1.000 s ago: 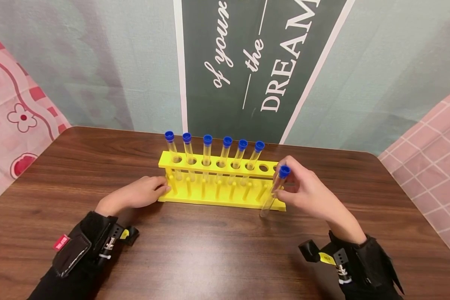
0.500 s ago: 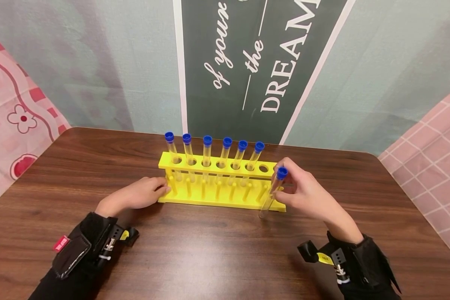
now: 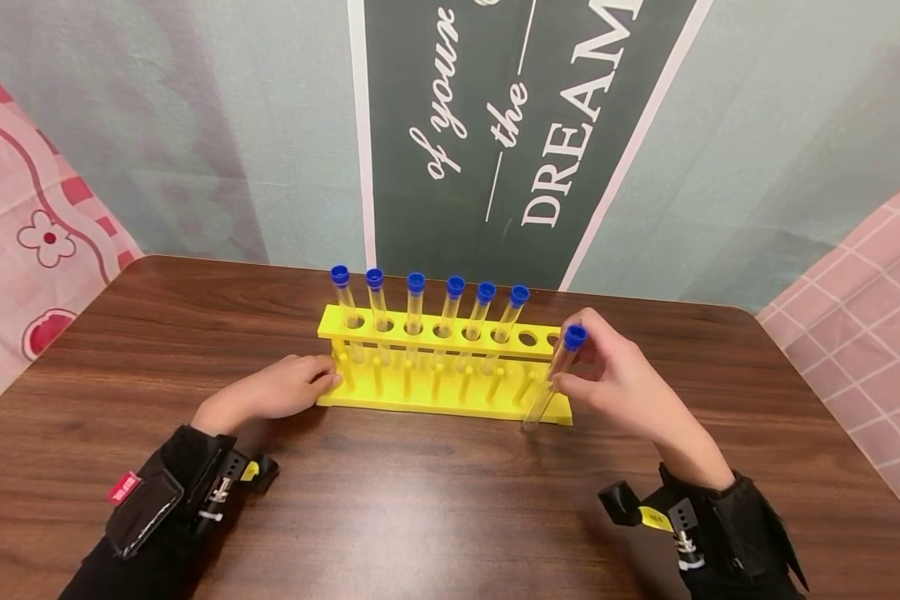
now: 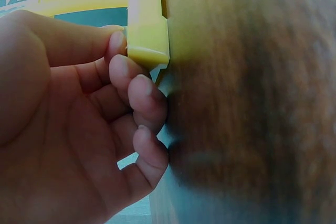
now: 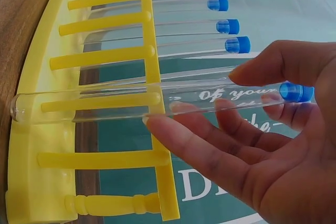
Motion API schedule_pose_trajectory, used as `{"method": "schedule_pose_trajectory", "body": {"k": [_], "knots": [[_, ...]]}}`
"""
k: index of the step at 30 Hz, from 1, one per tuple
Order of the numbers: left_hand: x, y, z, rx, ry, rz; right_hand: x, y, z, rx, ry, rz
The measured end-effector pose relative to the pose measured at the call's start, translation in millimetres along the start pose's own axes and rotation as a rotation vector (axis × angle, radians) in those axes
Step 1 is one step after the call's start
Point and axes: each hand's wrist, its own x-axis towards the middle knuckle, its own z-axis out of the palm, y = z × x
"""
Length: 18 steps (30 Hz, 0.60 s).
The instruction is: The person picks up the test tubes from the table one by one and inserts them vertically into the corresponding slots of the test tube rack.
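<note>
My right hand (image 3: 621,385) pinches a clear test tube (image 5: 94,103) with a blue cap (image 3: 574,337) between thumb and fingers. The tube leans in front of the right end of a yellow test tube rack (image 3: 435,407), its rounded bottom low beside the base's front edge. Whether the glass touches the rack I cannot tell. At the rack's left end, my left hand (image 3: 288,386) grips the base; in the left wrist view thumb and index finger close on the rack's corner (image 4: 148,45), the other fingers curled beside the tabletop.
Several blue-capped tubes (image 3: 416,285) stand tilted in the rack's holes. Toward its right end are bare holes (image 3: 527,338). Short yellow pegs (image 3: 437,381) rise along the base. A brown wooden table (image 3: 420,508) lies beneath, with a printed curtain (image 3: 292,142) behind it.
The right hand and its tube first shift slightly left, then slightly right and up, and a hole at the rack's right shows again. The left hand stays on the rack.
</note>
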Motion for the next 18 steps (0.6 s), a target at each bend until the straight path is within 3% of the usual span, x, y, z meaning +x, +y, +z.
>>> {"method": "schedule_pose_trajectory", "body": {"k": [6,18], "knots": [[0.9,-0.2,-0.7,-0.004,-0.017,-0.038,0.0,-0.8,-1.1,-0.008,0.042,0.039],[1.5,-1.0,-0.2,0.012,-0.014,-0.030,1.2,-1.4,0.4,0.041,0.095,0.055]]}}
